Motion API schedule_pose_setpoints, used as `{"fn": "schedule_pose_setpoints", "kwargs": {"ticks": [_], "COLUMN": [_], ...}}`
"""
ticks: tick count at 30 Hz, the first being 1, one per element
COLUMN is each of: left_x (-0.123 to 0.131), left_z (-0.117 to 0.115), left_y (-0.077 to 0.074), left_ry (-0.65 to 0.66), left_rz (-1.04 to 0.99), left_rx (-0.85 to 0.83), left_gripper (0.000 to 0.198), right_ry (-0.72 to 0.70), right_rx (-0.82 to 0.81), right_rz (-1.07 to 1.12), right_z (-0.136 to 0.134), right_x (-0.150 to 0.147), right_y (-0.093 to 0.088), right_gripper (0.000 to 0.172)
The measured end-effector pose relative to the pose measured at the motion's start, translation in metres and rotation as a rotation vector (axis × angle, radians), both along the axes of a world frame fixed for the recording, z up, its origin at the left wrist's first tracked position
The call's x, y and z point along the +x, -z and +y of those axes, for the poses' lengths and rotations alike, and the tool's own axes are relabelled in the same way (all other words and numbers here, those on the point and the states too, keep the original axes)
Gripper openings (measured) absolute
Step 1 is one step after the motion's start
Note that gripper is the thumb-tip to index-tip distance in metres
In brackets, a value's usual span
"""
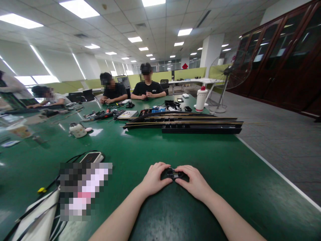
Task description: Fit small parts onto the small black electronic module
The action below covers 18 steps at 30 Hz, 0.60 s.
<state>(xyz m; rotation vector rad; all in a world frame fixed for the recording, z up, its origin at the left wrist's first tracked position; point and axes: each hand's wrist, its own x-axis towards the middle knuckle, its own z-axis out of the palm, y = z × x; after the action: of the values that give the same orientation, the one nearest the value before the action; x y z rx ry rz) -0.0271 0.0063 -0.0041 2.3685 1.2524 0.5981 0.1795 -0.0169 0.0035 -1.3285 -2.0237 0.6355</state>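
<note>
Between my two hands is a small black part (173,174) with what looks like a bit of circuit board in it; its exact kind I cannot make out. My left hand (155,178) grips its left end with the thumb at the near side and the fingers at the far side. The right end is pinched the same way by my right hand (192,180). Both hands rest low over the green tabletop (140,150). Fingers cover the part's two ends.
Long black strips (200,129) with thin brass-coloured rods lie across the table ahead. A white bottle (201,99) stands at the far right, a round pot (78,130) to the left. Cables and a power bank (92,157) lie front left. Several people sit opposite and leftward.
</note>
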Motion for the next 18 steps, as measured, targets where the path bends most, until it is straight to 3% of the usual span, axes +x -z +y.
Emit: {"fn": "schedule_pose_setpoints", "kwargs": {"ticks": [11,18], "left_x": [-0.0004,-0.0001], "left_z": [0.0012,0.0007], "left_y": [0.0026,0.0015], "left_ry": [0.008,0.002], "left_rz": [-0.019,-0.004], "left_rx": [0.018,0.016], "left_gripper": [0.044,0.043], "right_ry": [-0.005,0.047], "right_rx": [-0.015,-0.081], "right_rz": [0.014,0.23], "right_z": [0.0009,0.0028], "right_x": [0.0007,0.0027], "right_y": [0.0018,0.0027], "right_gripper": [0.019,0.018]}}
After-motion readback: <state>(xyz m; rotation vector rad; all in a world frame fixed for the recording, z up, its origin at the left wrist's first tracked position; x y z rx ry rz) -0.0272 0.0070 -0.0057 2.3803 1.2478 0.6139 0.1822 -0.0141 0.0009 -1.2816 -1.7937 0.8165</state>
